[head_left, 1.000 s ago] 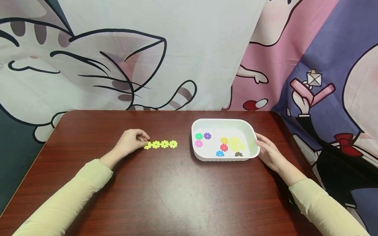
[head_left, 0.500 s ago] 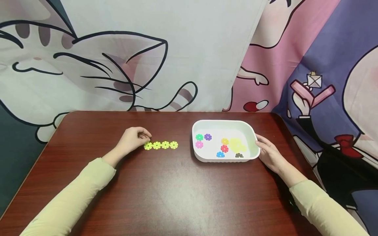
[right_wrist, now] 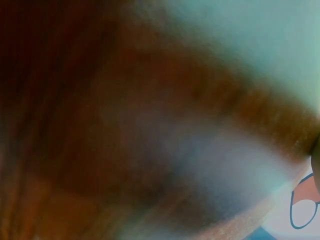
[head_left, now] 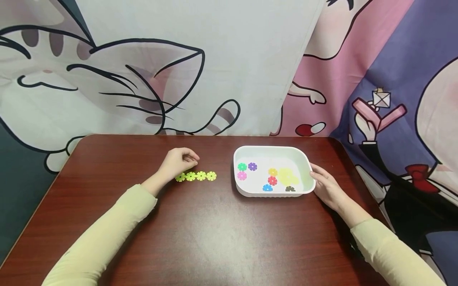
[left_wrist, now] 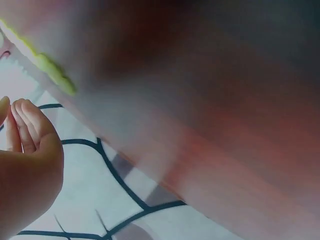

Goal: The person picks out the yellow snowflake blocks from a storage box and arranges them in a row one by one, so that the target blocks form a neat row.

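Observation:
In the head view my left hand (head_left: 177,163) hovers above the left end of a straight row of several yellow flower-shaped plastic pieces (head_left: 201,176) on the table. Its fingers are loosely bent, and nothing shows between them. The left wrist view has the same hand (left_wrist: 35,155) at its left edge, with the yellow row (left_wrist: 52,74) blurred beyond. My right hand (head_left: 329,190) holds the right end of a white plastic tray (head_left: 266,148), thumb at the rim. Inside lie flower pieces: green (head_left: 242,167), purple (head_left: 252,166), pink (head_left: 241,175), red (head_left: 272,180) and others. The right wrist view is mostly blurred.
The brown wooden table (head_left: 214,238) carries the tray at right of centre and the yellow row left of it. Behind its far edge hangs a printed cartoon cloth (head_left: 250,59), which continues along the right side.
My left hand has left the yellow row's left end, rising and shifting right over it. The right hand and tray have stayed in place. The head view has shifted slightly.

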Action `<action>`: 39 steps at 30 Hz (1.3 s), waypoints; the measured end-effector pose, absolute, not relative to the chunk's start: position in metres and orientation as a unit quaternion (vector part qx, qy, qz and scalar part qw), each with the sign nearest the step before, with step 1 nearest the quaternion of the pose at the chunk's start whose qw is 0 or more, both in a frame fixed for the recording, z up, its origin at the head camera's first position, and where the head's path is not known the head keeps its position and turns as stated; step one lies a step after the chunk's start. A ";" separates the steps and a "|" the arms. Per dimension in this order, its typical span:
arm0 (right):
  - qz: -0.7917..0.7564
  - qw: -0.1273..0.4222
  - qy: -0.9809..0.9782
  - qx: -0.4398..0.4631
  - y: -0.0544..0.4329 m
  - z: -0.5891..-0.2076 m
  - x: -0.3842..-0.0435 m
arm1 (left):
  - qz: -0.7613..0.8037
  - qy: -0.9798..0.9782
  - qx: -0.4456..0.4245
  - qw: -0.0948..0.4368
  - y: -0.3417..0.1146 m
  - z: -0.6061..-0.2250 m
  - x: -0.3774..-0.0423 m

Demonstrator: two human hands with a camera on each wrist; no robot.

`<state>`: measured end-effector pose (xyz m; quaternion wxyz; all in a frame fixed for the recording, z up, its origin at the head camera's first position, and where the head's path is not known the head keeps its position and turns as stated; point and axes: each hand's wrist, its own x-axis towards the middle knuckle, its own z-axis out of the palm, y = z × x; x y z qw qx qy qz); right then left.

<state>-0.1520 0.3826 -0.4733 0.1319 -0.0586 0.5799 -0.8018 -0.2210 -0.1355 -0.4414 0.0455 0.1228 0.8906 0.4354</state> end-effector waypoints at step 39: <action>-0.798 0.138 0.584 -0.053 0.384 -0.471 -0.153 | 0.465 0.845 0.256 0.072 0.038 -0.411 -0.237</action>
